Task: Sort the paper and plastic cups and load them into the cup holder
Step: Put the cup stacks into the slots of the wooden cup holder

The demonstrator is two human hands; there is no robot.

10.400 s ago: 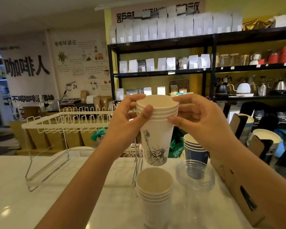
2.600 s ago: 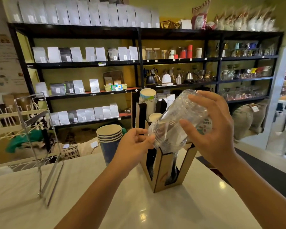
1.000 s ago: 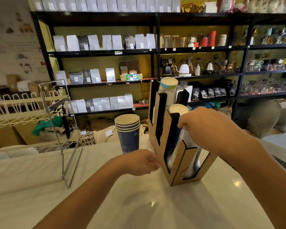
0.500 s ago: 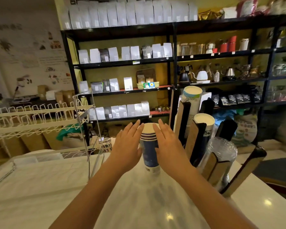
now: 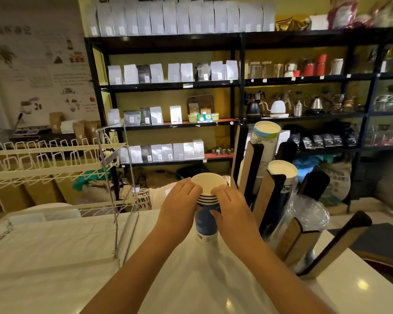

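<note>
Blue paper cups (image 5: 206,219), a nested stack of four or so by the rim lines, stand upright on the white counter (image 5: 55,268), just left of the cup holder (image 5: 290,239). We have both hands on them: left hand (image 5: 179,214) wrapped round the left side, right hand (image 5: 233,214) round the right side, fingers pressed against the cup wall just under the rims. Both hands clasp the stack; the base looks seated on the counter, not lifted.

Holder is a wood-and-black slotted rack running from far to near on the right. Far slot carries a tall white paper stack (image 5: 266,134), next slot a second white-bottomed stack (image 5: 282,169), near slot the clear plastic cups (image 5: 309,214). Those sit bottom-up and tilted.

Step in hand, as we judge it: picking up the last loose paper stack for loading. Plastic already sorted into its own slot, so the task looks near done.

Next move calls for lifting the stack as one, turning it mouth-down like the others, and sliding it into a free slot. We cannot tell which slot is open; a gap between the black uprights (image 5: 313,184) on the right looks likeliest. Squeeze too hard and the thin walls buckle.

A wire rack (image 5: 55,159) stands left, clear of the path.
</note>
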